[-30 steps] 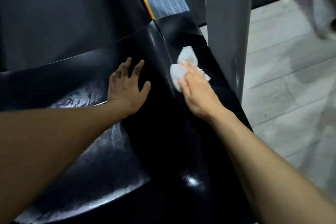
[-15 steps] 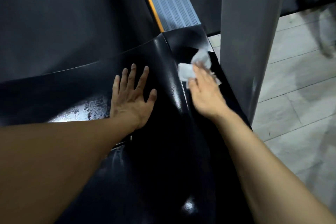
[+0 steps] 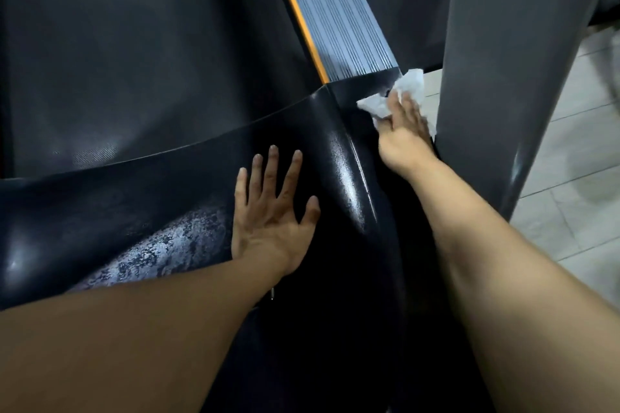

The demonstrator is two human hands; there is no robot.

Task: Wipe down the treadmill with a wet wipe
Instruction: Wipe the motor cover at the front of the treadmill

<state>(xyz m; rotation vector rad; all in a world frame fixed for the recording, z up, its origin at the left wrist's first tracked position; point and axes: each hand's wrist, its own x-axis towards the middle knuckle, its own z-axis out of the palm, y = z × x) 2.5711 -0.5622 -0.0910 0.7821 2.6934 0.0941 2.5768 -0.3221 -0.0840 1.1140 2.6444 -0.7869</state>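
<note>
My right hand point(image 3: 401, 129) presses the crumpled white wipe point(image 3: 407, 90) flat against the far right corner of the treadmill's glossy black cover point(image 3: 188, 174), fingers laid straight over it. That corner is tight: the grey upright post point(image 3: 503, 77) stands just beside my knuckles on the right, and the ribbed grey side rail point(image 3: 339, 13) with its orange stripe point(image 3: 295, 13) begins right where the wipe ends. The cover's edge drops to the pale tiled floor point(image 3: 570, 178) past the post. To the left there is far more open surface, the dark belt point(image 3: 134, 43) beyond the cover's curved front edge.

The wipe stretches from near-left to far-right, its loose end poking up off the corner toward the post.

My left hand point(image 3: 271, 211) lies palm-down on the cover, fingers spread, beside a raised ridge; a wet, streaky patch point(image 3: 174, 245) shines just left of it.

Compared with half a second ago, my right hand and the wipe have slid further up toward the rail, while my left hand has stayed planted.
</note>
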